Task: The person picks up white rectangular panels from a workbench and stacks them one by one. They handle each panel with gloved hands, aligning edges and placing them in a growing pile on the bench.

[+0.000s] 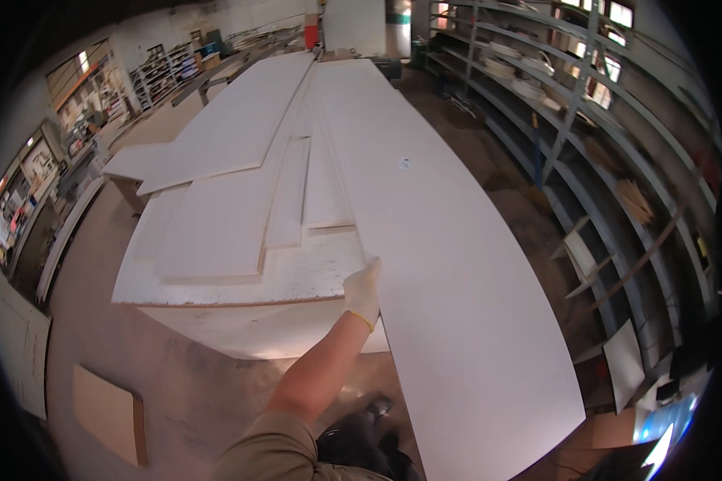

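My left hand (363,293), in a white glove with a yellow cuff, is closed on the left long edge of a large white panel (465,264). The panel runs from the far end of the worktable towards me, and its near end overhangs the table. A small pale label (405,163) sits on its upper face. Left of my hand lie more white boards: a grooved one (212,228), narrow strips (325,192) and a long board (237,120) across them. My right hand does not show.
The worktable (305,272) has a worn front edge. Metal shelving (573,112) with stacked pieces lines the right side. A brown-edged board (104,409) stands on the floor at lower left. White offcuts (624,361) lean by the shelves.
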